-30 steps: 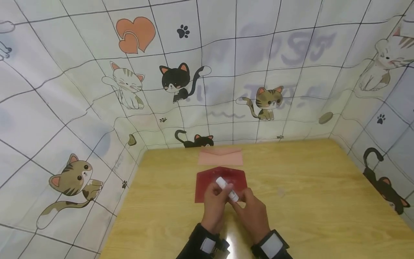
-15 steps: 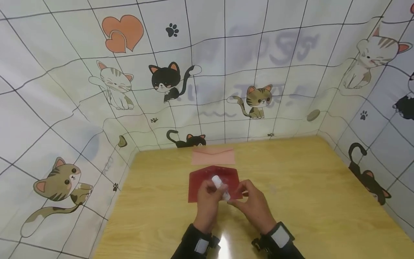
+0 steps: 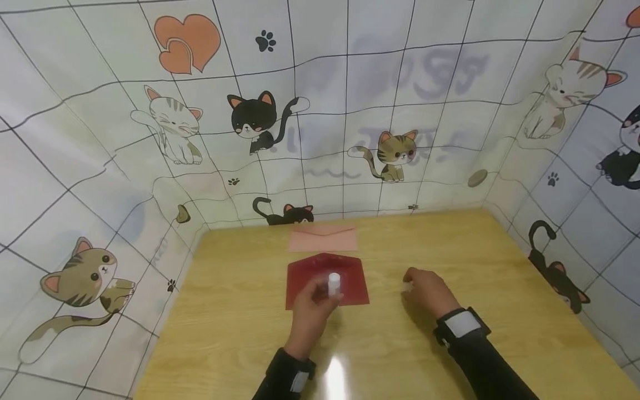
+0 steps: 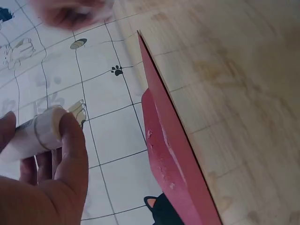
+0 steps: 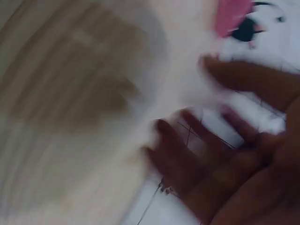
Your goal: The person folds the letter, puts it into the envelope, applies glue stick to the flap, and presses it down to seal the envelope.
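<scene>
My left hand [image 3: 311, 314] grips a small white glue stick [image 3: 334, 284] over the front of a red envelope [image 3: 327, 278]. In the left wrist view the glue stick [image 4: 40, 133] lies between thumb and fingers. The envelope's flap [image 4: 161, 152] stands open, with whitish specks along it. Out to the right of the envelope, my right hand [image 3: 431, 291] is low over the table with bent fingers. A small see-through cap [image 5: 201, 91], badly blurred, shows between its thumb and fingertips in the right wrist view.
Behind the red envelope lies a pink envelope [image 3: 322, 238], near the table's back edge. The light wooden table [image 3: 240, 333] meets a white cloth wall [image 3: 350, 139] printed with cats and grid lines, which also runs along both sides.
Both hands were together at the glue stick. My right hand has let go and moved right to the see-through cap on the table. My left hand has kept the glue stick, now more upright.
</scene>
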Demonstrator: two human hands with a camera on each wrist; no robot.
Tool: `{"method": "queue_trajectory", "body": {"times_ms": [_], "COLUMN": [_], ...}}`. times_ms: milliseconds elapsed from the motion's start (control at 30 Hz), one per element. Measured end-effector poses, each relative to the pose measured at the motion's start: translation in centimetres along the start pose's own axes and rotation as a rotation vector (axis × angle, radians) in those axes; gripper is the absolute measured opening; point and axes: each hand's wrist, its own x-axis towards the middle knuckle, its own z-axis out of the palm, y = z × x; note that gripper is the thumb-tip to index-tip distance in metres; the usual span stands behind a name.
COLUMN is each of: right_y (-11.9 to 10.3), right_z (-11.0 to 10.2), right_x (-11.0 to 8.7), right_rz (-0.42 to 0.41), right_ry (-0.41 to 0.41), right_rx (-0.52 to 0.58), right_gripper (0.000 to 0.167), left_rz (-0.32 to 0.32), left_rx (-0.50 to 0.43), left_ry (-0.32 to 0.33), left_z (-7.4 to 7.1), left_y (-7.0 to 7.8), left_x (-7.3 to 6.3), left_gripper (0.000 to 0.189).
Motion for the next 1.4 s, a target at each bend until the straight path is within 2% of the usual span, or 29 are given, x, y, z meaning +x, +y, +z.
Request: {"method": "queue_trajectory", "body": {"times_ms": [33,133,233,333,467,567,667,800,867,933,1000,1033,1067,1133,1200,1333,1400], "right_y": [-1.0,-4.3,-7.0,-8.3,-8.5,-8.0,-7.6,-7.6,-7.7,-7.8,-8.0,-8.1,-8.2,-8.3,-8.2,-7.1,-6.6], "right_z": [0.1,-0.2,-0.5,-0.2,0.5,0.5,0.4,1.2,1.7,2.0,2.3,2.4,2.5,2.8,3.1,4.0,4.3], "right_x": [-0.2,-0.7,-1.1,-1.7,-2.3,-2.5,-2.5,-2.3,-2.3,-2.2,-2.0,-1.8,-1.7,-1.3,-1.0,-1.3,-1.6], "right_rz": [-0.046,-0.258,-0.425,-0.476,-0.520,-0.607,-0.705,-0.831,-0.867,-0.853,-0.794,-0.751,-0.702,-0.587,-0.460,-0.218,-0.143], "right_ry": [0.014,0.053,0.124,0.184,0.252,0.295,0.295,0.349,0.407,0.459,0.483,0.485,0.482,0.438,0.341,0.114,0.057], "right_rx": [0.059,0.180,0.158,0.085,0.068,0.076,0.050,-0.073,-0.149,-0.217,-0.253,-0.263,-0.265,-0.220,-0.055,0.438,0.571], "right_gripper": [0.027,0.027,0.031,0.037,0.042,0.041,0.043,0.047,0.032,0.024,0.042,0.051,0.053,0.049,0.039,0.018,0.017], "left_rz": [0.017,0.075,0.114,0.138,0.173,0.199,0.225,0.258,0.276,0.298,0.328,0.339,0.345,0.333,0.286,0.162,0.122], "left_rx": [0.012,0.042,0.086,0.135,0.203,0.263,0.319,0.374,0.384,0.373,0.368,0.367,0.360,0.341,0.282,0.153,0.125], "left_ry": [-0.027,-0.083,-0.123,-0.168,-0.199,-0.196,-0.223,-0.234,-0.204,-0.178,-0.156,-0.146,-0.140,-0.142,-0.157,-0.182,-0.181], "left_z": [0.1,0.6,0.9,0.9,0.7,0.7,0.8,1.2,1.5,1.8,2.3,2.6,2.8,3.4,3.8,4.0,3.9], "left_y": [0.0,0.2,0.3,0.3,0.2,0.4,0.4,0.4,0.4,0.4,0.5,0.5,0.5,0.4,0.3,-0.1,-0.3], "left_x": [-0.1,-0.1,-0.1,-0.4,-0.9,-0.9,-0.8,-0.8,-1.0,-1.2,-1.2,-1.3,-1.3,-1.3,-1.3,-0.9,-0.6], "left_gripper": [0.035,0.033,0.031,0.029,0.028,0.028,0.027,0.019,0.015,0.013,0.015,0.017,0.019,0.023,0.025,0.032,0.034]}}
